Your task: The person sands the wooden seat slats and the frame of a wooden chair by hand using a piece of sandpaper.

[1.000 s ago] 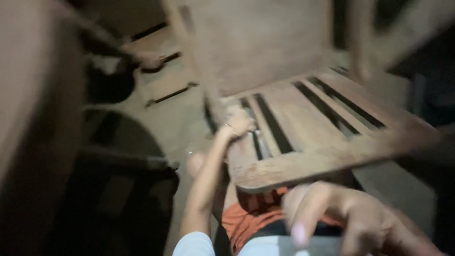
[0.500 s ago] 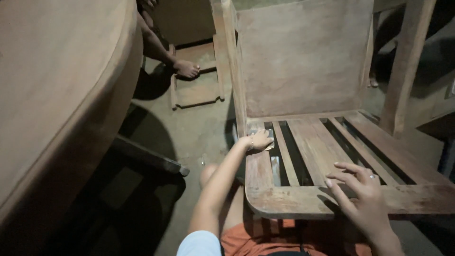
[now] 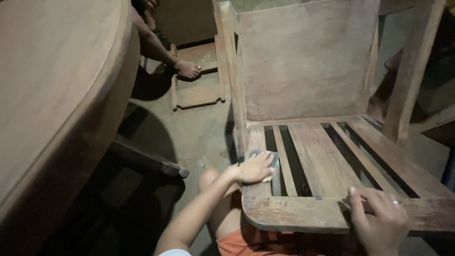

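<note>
Left hand point(image 3: 254, 168) has its fingers point(image 3: 266, 167) spread flat over a small grey sanding pad point(image 3: 265, 157), pressing it down on the left side rail of the wooden chair seat point(image 3: 322, 156), so the pad sits right under the fingertips with just its far edge poking out. Right hand point(image 3: 379, 219) is loosely curled over the seat's front rail point(image 3: 294, 213), fingers resting on the wood, not holding anything. Big round wooden tabletop point(image 3: 57, 85) off to the left, someone else's bare foot point(image 3: 188, 69) on a wood frame further back.
</note>
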